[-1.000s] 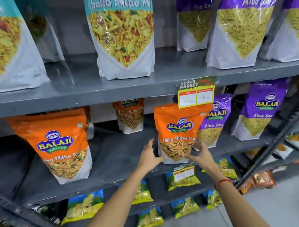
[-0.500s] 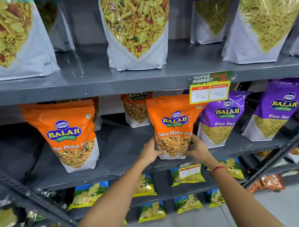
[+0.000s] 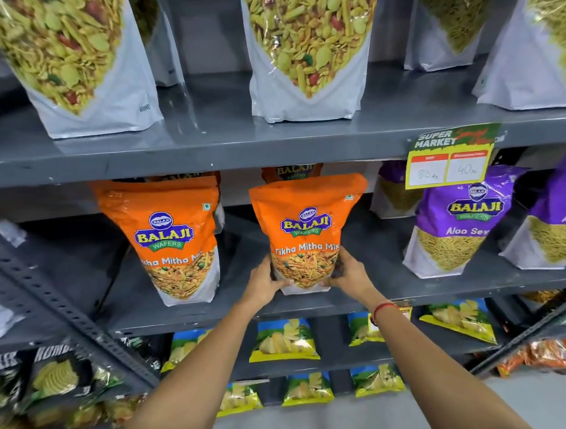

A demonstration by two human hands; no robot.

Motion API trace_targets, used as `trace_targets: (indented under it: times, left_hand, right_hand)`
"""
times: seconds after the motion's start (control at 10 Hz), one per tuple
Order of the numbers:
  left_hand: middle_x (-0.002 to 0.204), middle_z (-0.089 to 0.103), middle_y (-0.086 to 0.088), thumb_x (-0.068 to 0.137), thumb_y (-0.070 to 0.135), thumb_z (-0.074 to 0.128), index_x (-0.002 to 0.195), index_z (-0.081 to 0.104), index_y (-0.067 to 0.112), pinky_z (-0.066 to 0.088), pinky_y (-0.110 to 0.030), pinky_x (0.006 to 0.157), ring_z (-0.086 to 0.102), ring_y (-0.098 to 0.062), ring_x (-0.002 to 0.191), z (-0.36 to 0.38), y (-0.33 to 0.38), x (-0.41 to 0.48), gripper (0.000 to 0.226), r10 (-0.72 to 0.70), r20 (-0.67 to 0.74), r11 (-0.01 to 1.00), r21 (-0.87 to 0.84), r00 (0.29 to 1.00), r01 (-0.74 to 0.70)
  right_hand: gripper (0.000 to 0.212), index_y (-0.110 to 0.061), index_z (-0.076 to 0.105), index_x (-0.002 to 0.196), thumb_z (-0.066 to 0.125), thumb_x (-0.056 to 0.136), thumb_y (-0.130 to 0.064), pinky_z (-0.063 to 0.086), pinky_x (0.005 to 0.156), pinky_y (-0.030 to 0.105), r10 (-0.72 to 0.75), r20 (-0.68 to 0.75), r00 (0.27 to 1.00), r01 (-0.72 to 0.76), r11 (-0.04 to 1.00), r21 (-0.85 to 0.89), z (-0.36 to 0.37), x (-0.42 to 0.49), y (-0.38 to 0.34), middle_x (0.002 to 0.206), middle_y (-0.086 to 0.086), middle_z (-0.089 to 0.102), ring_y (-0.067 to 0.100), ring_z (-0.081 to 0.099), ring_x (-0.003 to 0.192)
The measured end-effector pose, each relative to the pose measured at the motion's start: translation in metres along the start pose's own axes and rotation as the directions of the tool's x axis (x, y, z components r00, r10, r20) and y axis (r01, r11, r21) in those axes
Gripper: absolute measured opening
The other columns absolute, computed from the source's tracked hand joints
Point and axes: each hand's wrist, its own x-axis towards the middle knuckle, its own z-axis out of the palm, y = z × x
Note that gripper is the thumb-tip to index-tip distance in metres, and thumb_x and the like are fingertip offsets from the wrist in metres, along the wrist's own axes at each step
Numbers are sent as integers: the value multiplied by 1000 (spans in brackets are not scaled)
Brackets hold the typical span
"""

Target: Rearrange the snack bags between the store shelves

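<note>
Middle shelf (image 3: pixel 376 302), left to right: one orange Tikha Mitha bag (image 3: pixel 176 241) stands upright left of centre, apparently placed. Beside it, apart, the held orange bag (image 3: pixel 308 232) sits upright at the shelf's front edge, left hand (image 3: pixel 263 285) and right hand (image 3: pixel 350 273) both clasped on its lower corners. Purple Aloo Sev bags (image 3: pixel 457 223) stand toward the right end. Task looks midway; this bag isn't released. Versus a second ago, it sat further right, against the purple bags, hands barely touching.
</note>
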Motion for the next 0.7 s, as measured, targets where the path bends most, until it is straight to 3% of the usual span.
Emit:
trace_targets:
  times: [0.2,0.4,0.5,0.6,0.7]
  left_hand:
    - [134,53,-12,72,19,77,128,42,8,38,-28,93,49,-25,124,4,-2,-3,68,20,-43,1000,-22,999,-21]
    - [135,51,-14,75,23,74,130,39,9,40,-36,98,48,-28,125,1,2,-8,67,6,-17,998,69,1000,-4]
    - [133,52,-16,77,22,71,127,42,5,40,-37,96,48,-30,122,-7,7,-14,61,-47,1,984,170,999,46]
    - [127,59,-15,78,23,70,122,53,4,42,-32,90,54,-29,116,-25,15,-25,51,19,32,976,215,999,-26]
    - [123,63,-12,80,21,69,119,58,5,43,-26,88,58,-25,113,-45,34,-45,43,93,21,979,178,995,-95]
  right_hand:
    - [81,-13,37,136,78,68,-2,49,98,45,13,37,999,-13,1000,-13,-1,3,-1,128,13,59,31,58,114]
    - [83,-11,31,139,78,70,-9,45,97,40,49,16,999,-47,994,-95,2,-4,-3,133,14,56,32,53,120]
    - [64,-7,46,128,75,72,-15,48,90,40,40,-90,995,-56,983,-176,5,-16,-10,122,18,61,34,57,112]
    - [34,-6,63,105,72,76,-21,50,77,37,-60,-223,973,1,966,-257,-1,-35,-32,104,18,67,32,62,97]
    - [23,-10,69,100,71,80,-20,54,79,40,-214,-350,912,147,967,-209,-15,-64,-62,99,14,70,24,65,88]
